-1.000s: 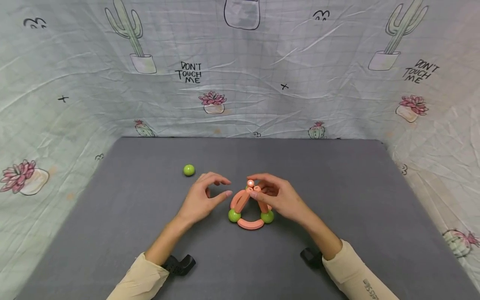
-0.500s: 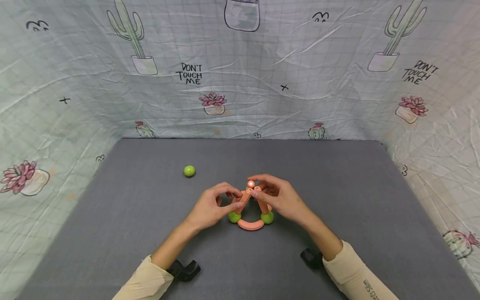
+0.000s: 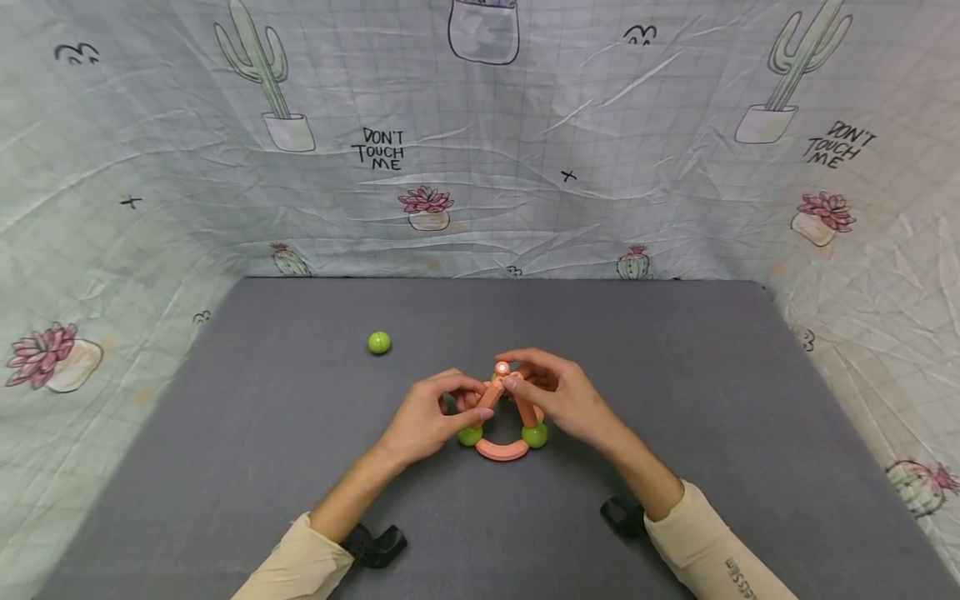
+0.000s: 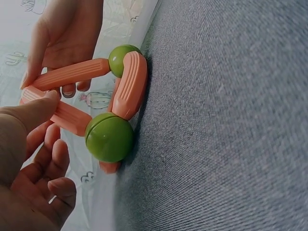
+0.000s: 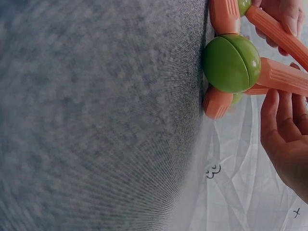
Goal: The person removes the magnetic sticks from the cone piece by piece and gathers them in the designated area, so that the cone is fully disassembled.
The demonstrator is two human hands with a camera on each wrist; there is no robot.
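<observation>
A frame of orange rods and green balls stands on the grey table. Its base is curved orange rods joined by green balls, including a left ball and a right ball. Straight rods lean inward from the balls, their upper ends close together at the top. My left hand pinches the left straight rod between thumb and fingers. Near the top, my right hand holds the right straight rod, with fingers behind it. The rear rod's pale round end shows between the hands; its lower part is hidden.
A loose green ball lies on the table behind and left of the frame. A cloth printed with cacti hangs behind and at both sides. Black wrist devices sit at both forearms.
My left hand has come in from the left and now pinches the left straight rod. The right hand has stayed by the top of the frame. The loose ball has not moved.
</observation>
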